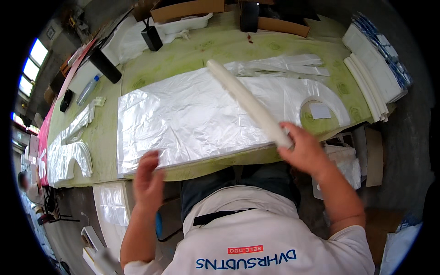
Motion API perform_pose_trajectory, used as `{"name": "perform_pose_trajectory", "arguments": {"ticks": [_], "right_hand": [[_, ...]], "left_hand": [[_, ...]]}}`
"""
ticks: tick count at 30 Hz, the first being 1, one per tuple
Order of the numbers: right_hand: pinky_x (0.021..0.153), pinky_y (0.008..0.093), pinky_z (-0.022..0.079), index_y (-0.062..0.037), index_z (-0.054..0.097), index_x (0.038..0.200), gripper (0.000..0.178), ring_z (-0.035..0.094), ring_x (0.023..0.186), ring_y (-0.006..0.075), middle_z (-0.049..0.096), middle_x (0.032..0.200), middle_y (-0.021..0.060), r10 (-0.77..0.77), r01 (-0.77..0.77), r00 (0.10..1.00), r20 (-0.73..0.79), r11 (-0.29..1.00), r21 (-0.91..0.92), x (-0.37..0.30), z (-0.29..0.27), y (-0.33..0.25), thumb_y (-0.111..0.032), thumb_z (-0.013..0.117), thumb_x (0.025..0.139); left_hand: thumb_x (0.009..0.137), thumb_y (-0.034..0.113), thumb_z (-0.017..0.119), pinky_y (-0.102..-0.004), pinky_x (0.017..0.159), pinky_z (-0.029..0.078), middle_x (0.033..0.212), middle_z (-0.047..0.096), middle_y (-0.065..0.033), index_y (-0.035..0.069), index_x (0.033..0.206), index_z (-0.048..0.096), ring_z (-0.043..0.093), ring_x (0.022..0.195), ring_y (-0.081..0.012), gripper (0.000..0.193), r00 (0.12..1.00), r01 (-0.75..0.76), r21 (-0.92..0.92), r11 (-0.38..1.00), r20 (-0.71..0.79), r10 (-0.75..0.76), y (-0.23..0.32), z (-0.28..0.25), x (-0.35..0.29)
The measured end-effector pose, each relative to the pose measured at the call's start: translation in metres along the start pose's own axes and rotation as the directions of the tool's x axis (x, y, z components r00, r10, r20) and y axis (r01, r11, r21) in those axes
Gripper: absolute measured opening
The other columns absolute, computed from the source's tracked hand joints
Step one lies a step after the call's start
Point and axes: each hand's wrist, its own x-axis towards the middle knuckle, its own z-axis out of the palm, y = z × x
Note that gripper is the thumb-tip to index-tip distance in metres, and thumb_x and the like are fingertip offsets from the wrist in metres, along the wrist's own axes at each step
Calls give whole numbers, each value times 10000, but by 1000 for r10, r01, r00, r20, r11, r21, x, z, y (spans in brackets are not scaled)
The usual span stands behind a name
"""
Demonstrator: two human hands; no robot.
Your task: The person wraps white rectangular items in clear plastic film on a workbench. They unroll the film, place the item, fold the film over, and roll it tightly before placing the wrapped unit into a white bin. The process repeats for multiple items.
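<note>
My right hand (305, 147) is closed round the near end of a long off-white roll (250, 103). The roll lies slanted across a glossy white plastic sheet (156, 123), its other end pointing to the far left. The sheet is cut like an apron, with a rounded loop at its right end and loose strips along the far side. A small white card (320, 111) rests inside the loop. Slightly blurred, my left hand (149, 179) hovers by the sheet's near left edge, thumb and fingers apart, holding nothing.
Several similar rolls (366, 87) lie at the right edge of the green-covered table (137, 80), beside a stack of blue-and-white packs (378, 59). Cut plastic pieces (73, 153), a bottle (88, 90) and a black cylinder (105, 66) lie at the left. Cardboard boxes (188, 10) line the back.
</note>
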Motion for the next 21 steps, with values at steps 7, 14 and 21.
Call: {"name": "perform_pose_trajectory", "arguments": {"ticks": [7, 14, 21], "right_hand": [[759, 365, 547, -51, 333, 1486, 807, 676, 827, 265, 661, 980, 193, 5, -124, 982, 190, 772, 623, -46, 80, -14, -252, 774, 841], [706, 285, 503, -29, 312, 1503, 759, 568, 750, 132, 614, 972, 96, -152, -112, 955, 253, 607, 787, -63, 87, -2, -216, 743, 907], [692, 259, 483, -14, 413, 1425, 565, 544, 752, 103, 586, 923, 58, -120, 32, 992, 35, 516, 856, -63, 98, 11, -125, 689, 945]], "left_hand": [[871, 142, 694, -505, 1200, 246, 1560, 387, -171, 118, 1365, 591, 189, 1505, -440, 505, 807, -414, 369, 832, 571, 149, 24, 168, 101], [800, 162, 760, -524, 1194, 263, 1522, 438, -155, 120, 1252, 673, 209, 1487, -462, 462, 745, -510, 482, 712, 661, 87, 28, 171, 94], [755, 188, 812, -441, 998, 479, 1237, 630, -138, 89, 1170, 675, 590, 1160, -345, 448, 743, -571, 394, 720, 621, 249, 50, 219, 133]]}}
